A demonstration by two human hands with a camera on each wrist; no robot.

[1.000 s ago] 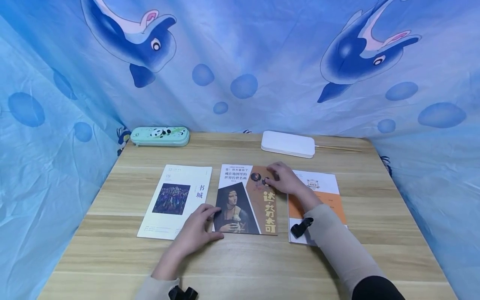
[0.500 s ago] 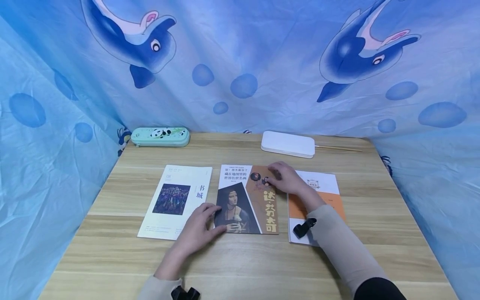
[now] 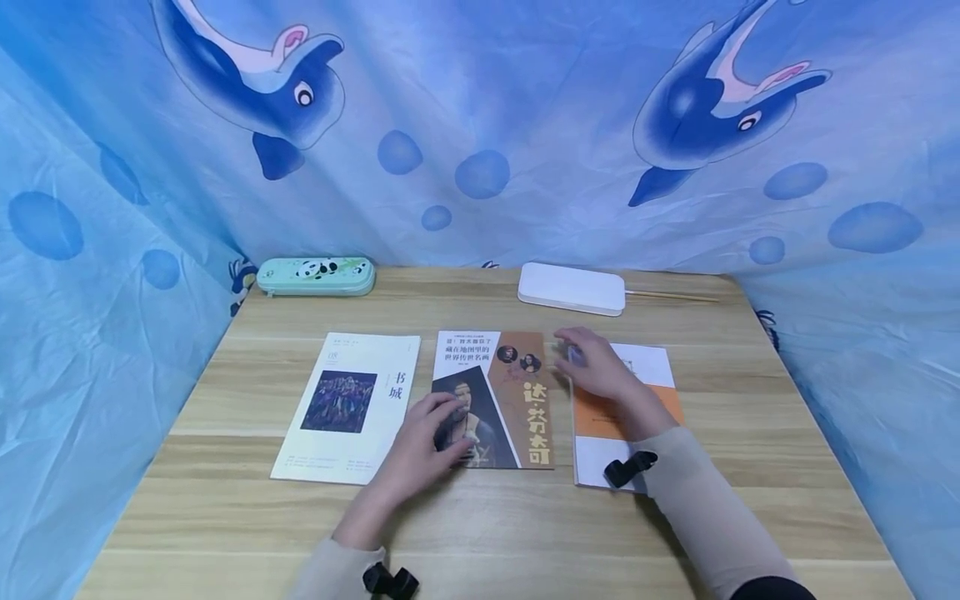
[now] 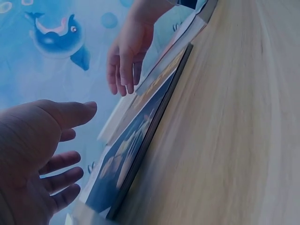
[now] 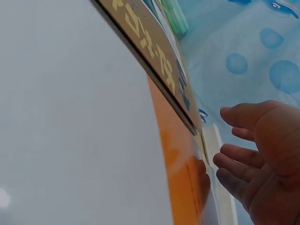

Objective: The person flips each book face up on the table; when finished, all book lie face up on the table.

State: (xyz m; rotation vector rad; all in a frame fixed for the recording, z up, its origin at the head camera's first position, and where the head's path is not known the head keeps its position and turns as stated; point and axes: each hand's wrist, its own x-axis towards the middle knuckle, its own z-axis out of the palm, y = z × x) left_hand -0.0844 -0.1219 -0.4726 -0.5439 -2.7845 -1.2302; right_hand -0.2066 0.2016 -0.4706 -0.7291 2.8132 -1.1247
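- The Leonardo art book (image 3: 517,417) lies flat between the hands, its cover part white with dark lettering, part dark portrait, part brown with gold characters.
- The left hand (image 3: 422,440), fingers loosely spread, hovers over the portrait.
- The right hand (image 3: 596,367), fingers also loosely spread, hovers above the orange-and-white book (image 3: 600,417).
- Beneath both hands, a pale wood-grain table (image 3: 487,533).
- Beyond them, blue dolphin-print cloth (image 3: 555,192).
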